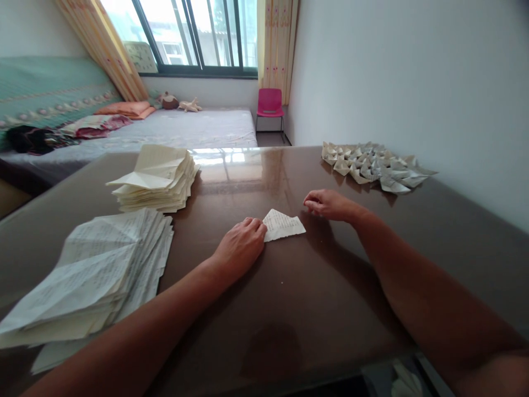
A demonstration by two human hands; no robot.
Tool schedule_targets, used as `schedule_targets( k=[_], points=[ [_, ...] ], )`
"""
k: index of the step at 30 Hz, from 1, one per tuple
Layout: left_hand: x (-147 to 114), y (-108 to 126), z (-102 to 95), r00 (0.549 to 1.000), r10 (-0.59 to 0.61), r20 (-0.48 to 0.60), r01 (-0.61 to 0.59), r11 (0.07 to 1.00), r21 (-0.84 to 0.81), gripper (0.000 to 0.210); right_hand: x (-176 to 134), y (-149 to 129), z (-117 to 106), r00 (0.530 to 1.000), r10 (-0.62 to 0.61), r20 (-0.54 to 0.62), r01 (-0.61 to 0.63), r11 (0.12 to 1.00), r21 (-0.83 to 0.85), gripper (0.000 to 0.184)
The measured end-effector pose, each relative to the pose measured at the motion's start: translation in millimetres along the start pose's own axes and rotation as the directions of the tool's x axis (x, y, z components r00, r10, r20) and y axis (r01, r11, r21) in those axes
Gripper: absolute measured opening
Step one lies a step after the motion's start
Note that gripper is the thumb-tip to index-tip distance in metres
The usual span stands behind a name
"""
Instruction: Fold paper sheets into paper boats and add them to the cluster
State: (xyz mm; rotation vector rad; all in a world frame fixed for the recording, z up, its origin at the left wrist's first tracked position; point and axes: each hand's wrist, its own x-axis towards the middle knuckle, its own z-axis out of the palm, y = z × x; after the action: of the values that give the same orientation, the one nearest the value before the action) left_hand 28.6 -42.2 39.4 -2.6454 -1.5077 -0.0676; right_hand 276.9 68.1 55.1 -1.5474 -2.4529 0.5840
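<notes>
A small folded sheet of printed paper lies flat at the middle of the table, with a peaked top and a wide lower part. My left hand covers its left end, fingers bent together and pressed on it. Just right of the paper, apart from it, my right hand hovers over the table with curled fingers and nothing visible in them. Folded paper boats sit in a tight cluster at the far right.
On the left are a stack of creased white printed sheets and, behind it, a stack of cream sheets. The glossy brown table meets a white wall at right. Beyond stand a bed and a pink chair.
</notes>
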Motion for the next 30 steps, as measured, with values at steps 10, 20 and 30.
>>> schedule_targets(
  k=[10, 20, 30],
  points=[
    [5, 9, 11.7, 0.983, 0.064, -0.169, -0.060, 0.998, 0.026, 0.040, -3, -11, 9, 0.981, -0.069, 0.182, 0.064, 0.997, 0.034, 0.026],
    [8, 16, 11.1, 0.992, 0.120, -0.046, -0.109, 0.975, 0.191, 0.024, -1, -12, 9, 0.975, 0.028, 0.218, -0.066, 0.984, 0.167, 0.020],
    [12, 24, 1.9, 0.995, 0.091, 0.047, -0.097, 0.985, 0.140, 0.018, 1, -15, 18, 0.995, 0.028, 0.096, -0.035, 0.997, 0.066, 0.023]
  ],
)
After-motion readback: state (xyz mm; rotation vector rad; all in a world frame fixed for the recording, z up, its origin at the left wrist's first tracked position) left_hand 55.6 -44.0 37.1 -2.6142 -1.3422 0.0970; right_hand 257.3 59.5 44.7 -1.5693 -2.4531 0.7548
